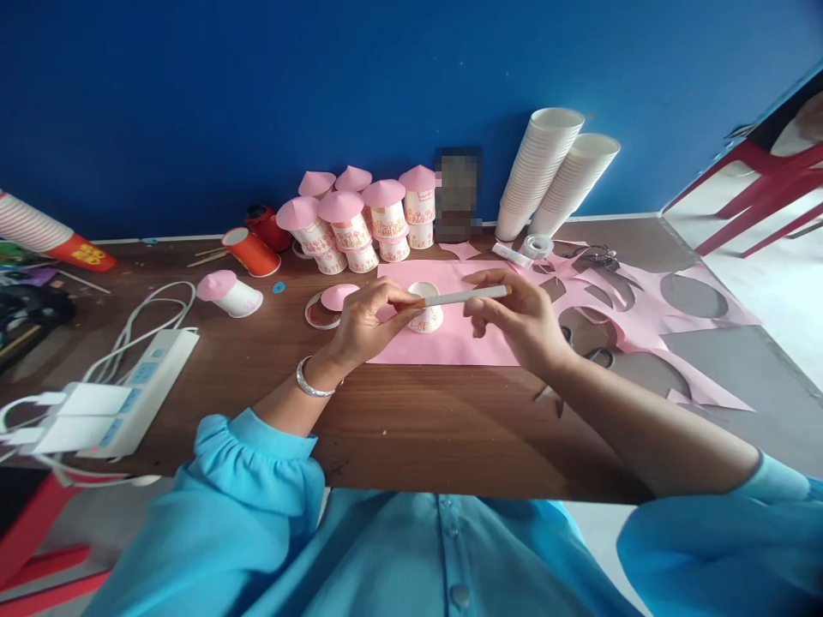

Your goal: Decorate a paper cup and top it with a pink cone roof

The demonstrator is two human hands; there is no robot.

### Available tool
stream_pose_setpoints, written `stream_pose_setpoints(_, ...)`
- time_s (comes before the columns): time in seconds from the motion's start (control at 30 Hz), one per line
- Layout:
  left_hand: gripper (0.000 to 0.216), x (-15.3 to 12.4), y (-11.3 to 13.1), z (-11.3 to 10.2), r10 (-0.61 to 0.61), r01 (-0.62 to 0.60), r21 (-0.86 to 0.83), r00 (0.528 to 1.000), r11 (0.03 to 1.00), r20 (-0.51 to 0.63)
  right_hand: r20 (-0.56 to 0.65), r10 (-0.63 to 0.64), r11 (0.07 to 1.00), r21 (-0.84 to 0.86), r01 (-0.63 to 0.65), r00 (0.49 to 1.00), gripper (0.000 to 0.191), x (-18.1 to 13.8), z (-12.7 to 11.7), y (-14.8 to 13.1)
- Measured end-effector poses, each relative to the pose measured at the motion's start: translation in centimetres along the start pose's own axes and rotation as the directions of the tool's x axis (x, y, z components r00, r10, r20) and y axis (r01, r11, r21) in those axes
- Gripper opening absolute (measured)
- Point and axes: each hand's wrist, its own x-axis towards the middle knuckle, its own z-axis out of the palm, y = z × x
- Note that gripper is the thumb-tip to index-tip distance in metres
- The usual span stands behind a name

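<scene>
A slim white marker pen point(466, 296) with orange-brown ends is held level above the pink sheet. My left hand point(373, 319) pinches its left end between thumb and fingers. Around the pen's right end, my right hand point(524, 317) has its fingers above and its thumb below. Behind the pen, a white paper cup point(425, 321) with orange drawings stands upside down on the pink paper point(459, 347), partly hidden by the pen. A pink paper cone point(338, 297) lies by a tape roll point(318, 313) just left of my left hand.
Several cup towers with pink cone roofs point(340, 210) stand by the blue wall. Tall stacks of white cups point(543, 171), a clear tape roll point(538, 247), cut pink scraps point(694, 338) and scissors point(597, 356) lie rightward. A power strip point(154, 386) with cables is at left.
</scene>
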Motion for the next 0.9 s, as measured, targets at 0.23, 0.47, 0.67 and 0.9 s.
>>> stream_pose_setpoints(0.23,0.015,-0.1,0.3,0.1,-0.017,0.025,-0.086,0.996,0.996,0.088,0.182,-0.104,0.868,-0.462,0.179,0.978,0.023,-1.0,-1.4,-1.4)
stream_pose_setpoints(0.47,0.049,-1.2,-3.3,0.5,-0.116,0.120,0.010,0.977,0.993,-0.176,-0.090,-0.295,0.532,-0.842,0.085,0.951,0.025,3.7,-7.4,1.7)
stream_pose_setpoints(0.67,0.039,-2.3,-5.0,1.3,-0.168,0.183,0.052,0.963,0.982,-0.211,0.009,-0.187,0.159,-0.986,0.040,0.982,0.022,4.0,-8.9,3.3)
stream_pose_setpoints(0.9,0.023,-1.7,-1.8,0.8,0.018,0.005,0.164,0.990,0.986,-0.142,0.094,-0.010,-0.138,-0.986,0.092,0.996,0.031,1.4,-5.9,3.6)
